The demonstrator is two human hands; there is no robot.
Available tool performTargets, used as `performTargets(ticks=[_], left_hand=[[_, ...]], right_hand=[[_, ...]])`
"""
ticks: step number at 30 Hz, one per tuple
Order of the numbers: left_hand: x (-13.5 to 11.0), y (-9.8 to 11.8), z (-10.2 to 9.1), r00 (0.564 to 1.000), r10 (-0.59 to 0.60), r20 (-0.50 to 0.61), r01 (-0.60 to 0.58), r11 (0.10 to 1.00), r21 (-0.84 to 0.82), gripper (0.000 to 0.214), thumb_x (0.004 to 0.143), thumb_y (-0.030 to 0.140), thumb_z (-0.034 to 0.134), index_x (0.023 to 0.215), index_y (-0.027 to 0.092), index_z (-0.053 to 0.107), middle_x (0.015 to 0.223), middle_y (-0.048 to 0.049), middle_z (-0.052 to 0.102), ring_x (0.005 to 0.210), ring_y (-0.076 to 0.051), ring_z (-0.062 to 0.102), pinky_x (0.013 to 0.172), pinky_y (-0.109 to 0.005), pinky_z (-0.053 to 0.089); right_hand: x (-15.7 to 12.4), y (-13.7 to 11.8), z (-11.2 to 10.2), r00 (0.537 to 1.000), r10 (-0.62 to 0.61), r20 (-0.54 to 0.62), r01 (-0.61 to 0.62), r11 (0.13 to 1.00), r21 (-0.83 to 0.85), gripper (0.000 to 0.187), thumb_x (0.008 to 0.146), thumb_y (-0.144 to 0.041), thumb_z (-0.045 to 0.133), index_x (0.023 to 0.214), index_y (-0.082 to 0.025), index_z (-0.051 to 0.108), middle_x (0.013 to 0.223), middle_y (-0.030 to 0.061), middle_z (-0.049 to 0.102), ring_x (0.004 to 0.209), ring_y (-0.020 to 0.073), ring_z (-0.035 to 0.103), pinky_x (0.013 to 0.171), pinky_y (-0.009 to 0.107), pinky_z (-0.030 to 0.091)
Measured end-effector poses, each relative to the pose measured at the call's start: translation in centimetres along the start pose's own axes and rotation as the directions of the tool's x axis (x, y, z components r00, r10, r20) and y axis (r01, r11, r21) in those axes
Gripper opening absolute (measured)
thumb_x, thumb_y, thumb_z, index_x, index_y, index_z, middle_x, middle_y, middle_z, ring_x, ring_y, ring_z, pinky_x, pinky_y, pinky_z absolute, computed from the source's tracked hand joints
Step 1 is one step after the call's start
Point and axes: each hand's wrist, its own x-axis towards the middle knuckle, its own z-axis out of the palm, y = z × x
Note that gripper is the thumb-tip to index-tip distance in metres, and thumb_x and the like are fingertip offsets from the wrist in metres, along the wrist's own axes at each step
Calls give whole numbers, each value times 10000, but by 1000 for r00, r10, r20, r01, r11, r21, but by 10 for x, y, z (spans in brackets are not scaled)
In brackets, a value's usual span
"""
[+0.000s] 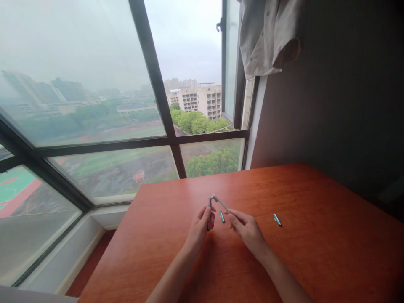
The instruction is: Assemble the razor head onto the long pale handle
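Observation:
My left hand [202, 225] is closed round an upright razor handle [210, 202] with a silvery top and a dark lower end. My right hand [248, 229] pinches the lower end of a slim grey stick [222, 204], which looks like a second razor handle. It slants up to the left, and its tip meets or nearly meets the top of the left one; I cannot tell if they touch. On the table between the hands lies a small green, white and black razor cartridge [222, 217]. A similar cartridge [277, 219] lies to the right of my right hand.
The reddish-brown wooden table [151, 235] stretches under both hands. Behind it and to the left are dark window frames [139, 145], with one sash [232, 63] swung out. A pale cloth [268, 38] hangs at the upper right before a dark wall [331, 97].

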Motion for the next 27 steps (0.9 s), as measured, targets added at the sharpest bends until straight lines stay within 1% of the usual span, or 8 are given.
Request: performTargets(ticks=[3, 6, 9, 13, 16, 20, 24, 27], left_hand=[[-1, 1, 1, 1000, -8, 7, 8, 1000, -11, 382, 755, 529, 640, 820, 159, 576, 549, 51, 442, 471, -61, 335, 477, -205, 234], [-2, 1, 2, 1000, -15, 13, 15, 1000, -20, 376, 759, 521, 641, 822, 156, 577, 553, 48, 445, 473, -61, 339, 477, -204, 232], [-2, 1, 3, 1000, -14, 12, 14, 1000, -22, 373, 767, 516, 634, 825, 152, 580, 562, 44, 449, 478, -61, 348, 481, -205, 239], [-2, 1, 4, 1000, -12, 8, 12, 1000, -26, 375, 769, 520, 631, 816, 151, 578, 555, 45, 446, 477, -63, 348, 485, -205, 249], [-2, 2, 4, 1000, -18, 10, 18, 999, -34, 385, 762, 529, 636, 819, 153, 579, 554, 44, 446, 477, -64, 351, 485, -204, 253], [-2, 3, 4, 1000, -18, 3, 18, 999, -34, 393, 755, 536, 641, 815, 153, 577, 551, 46, 442, 477, -63, 349, 481, -202, 253], [-2, 2, 3, 1000, -13, 8, 13, 1000, -25, 396, 754, 538, 641, 822, 154, 577, 557, 44, 447, 476, -64, 344, 479, -203, 245], [-1, 2, 2, 1000, -13, 10, 13, 1000, -17, 400, 749, 544, 642, 822, 156, 578, 560, 42, 450, 478, -67, 346, 480, -204, 242]], right_hand=[[0, 0, 1, 1000, 30, 3, -31, 998, 58, 454, 841, -497, 556, 1042, -109, 681, 631, -15, 459, 484, 68, 334, 431, 200, 227], [0, -1, 1, 999, 38, -15, -37, 997, 64, 465, 838, -503, 559, 1054, -109, 679, 631, -14, 459, 482, 70, 341, 427, 202, 217], [-1, 0, 0, 1000, 21, -24, -20, 1000, 22, 469, 839, -506, 552, 1052, -110, 686, 628, -8, 475, 488, 77, 360, 430, 204, 239], [-1, 1, 0, 998, -29, -48, 25, 997, -79, 455, 845, -495, 547, 1037, -111, 699, 645, 11, 521, 530, 99, 424, 455, 204, 297], [0, 1, 0, 996, -52, -69, 43, 992, -122, 467, 847, -500, 538, 1032, -104, 702, 660, 25, 550, 557, 115, 464, 465, 204, 326], [-1, 0, 0, 996, -66, -55, 58, 990, -132, 475, 846, -507, 534, 1010, -95, 704, 654, 34, 567, 576, 129, 495, 478, 206, 359], [-1, -1, -1, 996, -75, -40, 69, 989, -131, 450, 848, -506, 532, 956, -109, 715, 653, 32, 571, 588, 135, 507, 495, 209, 378], [-1, -2, -1, 996, -76, -56, 66, 986, -153, 447, 854, -496, 529, 985, -108, 707, 657, 30, 566, 591, 137, 507, 505, 214, 380]])
